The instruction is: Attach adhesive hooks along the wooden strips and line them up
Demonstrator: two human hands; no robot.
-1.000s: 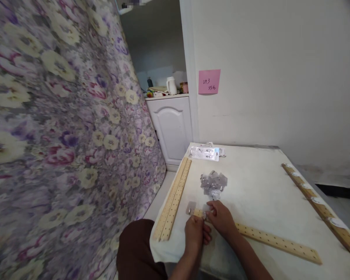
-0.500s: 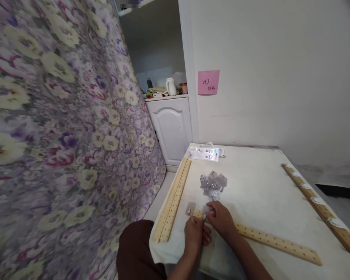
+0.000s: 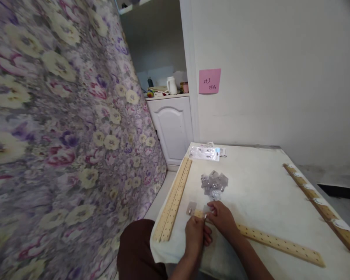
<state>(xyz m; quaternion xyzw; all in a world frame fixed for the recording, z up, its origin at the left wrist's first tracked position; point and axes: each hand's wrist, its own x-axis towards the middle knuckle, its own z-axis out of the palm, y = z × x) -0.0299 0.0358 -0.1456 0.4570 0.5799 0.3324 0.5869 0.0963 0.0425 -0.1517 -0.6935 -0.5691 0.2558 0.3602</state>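
Barely changed over the last second, and so, by the look of it, not yet finished at this spot: pinching a clear plate [image 3: 206, 209] by its edge in the right hand [image 3: 221, 218], close to a small metal fitting [image 3: 205, 216]. Over the perforated board [image 3: 280, 245], aslant on the counter [image 3: 256, 179] from under both hands out to the right, curling the left hand [image 3: 195, 233] closed, too covered at the fingertips to tell the exact hold. At the board's left end, a second clear plate [image 3: 191, 207]. Just beyond the right fingertips, perhaps crowding them, a heap of clear pieces [image 3: 213, 182]. Farther off, two more boards [image 3: 177, 198] side by side to the left, blister packs [image 3: 204, 153] at the back, a brown board [image 3: 326, 212] with white discs [image 3: 319, 201] along the right. Chiefly in the way of seeing: the right forearm [image 3: 243, 247], across the board's middle
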